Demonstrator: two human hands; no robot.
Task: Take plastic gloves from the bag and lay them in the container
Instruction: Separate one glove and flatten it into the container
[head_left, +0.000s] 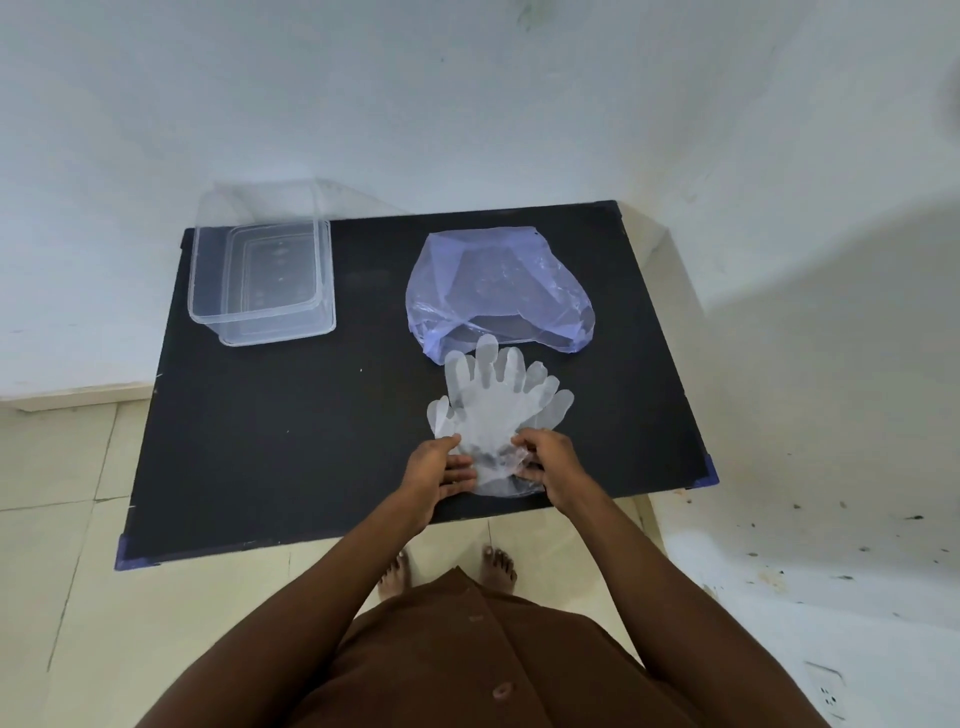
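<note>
Now both the left hand (441, 467) and right hand (545, 460) pinch the cuffs of the plastic gloves (496, 400) fanned below the bag (498, 291), seemingly several layers, so lift them together, flat, toward the container (260, 280).

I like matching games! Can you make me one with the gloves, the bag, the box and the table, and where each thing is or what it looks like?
Things:
1. gloves
2. bag
3. box
4. table

Clues:
A. clear and empty, at the far left corner
B. black, with everything on it
C. bluish and crumpled, at the far right
D. spread flat, pinched at the cuffs by the left hand and right hand

Pairs: 1-D, 2-C, 3-A, 4-B
</note>
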